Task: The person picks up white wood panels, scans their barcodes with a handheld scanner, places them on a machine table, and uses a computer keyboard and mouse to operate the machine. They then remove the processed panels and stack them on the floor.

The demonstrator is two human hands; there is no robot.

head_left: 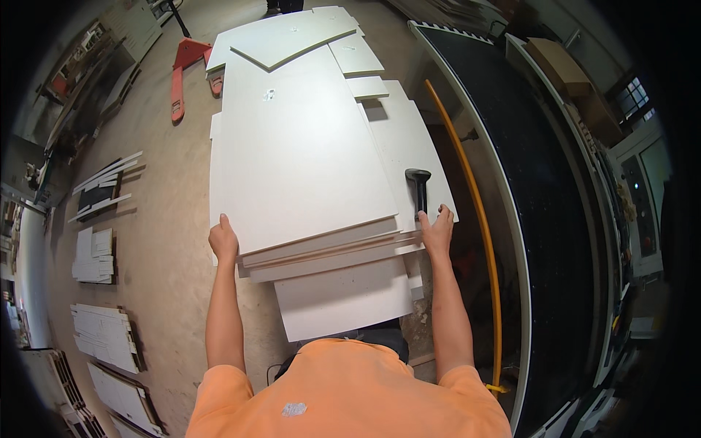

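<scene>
A large white panel [299, 160] lies on top of a stack of white boards in front of me, with a small label on its upper part. My left hand [223, 239] is at the panel's near left corner, fingers curled against its edge. On the right, my right hand [437, 232] rests at the near edge of the boards, thumb and fingers apart. Its thumb is beside the handle end of a black handheld scanner [419, 188], which lies on a lower white board [409, 139]; whether they touch is unclear.
Smaller white boards [343, 296] jut out toward me below the stack. A red pallet jack [191, 55] stands at the far left, and board piles [106, 336] lie on the left floor. Along the right run a yellow bar [475, 197] and a long black-topped machine bed [533, 197].
</scene>
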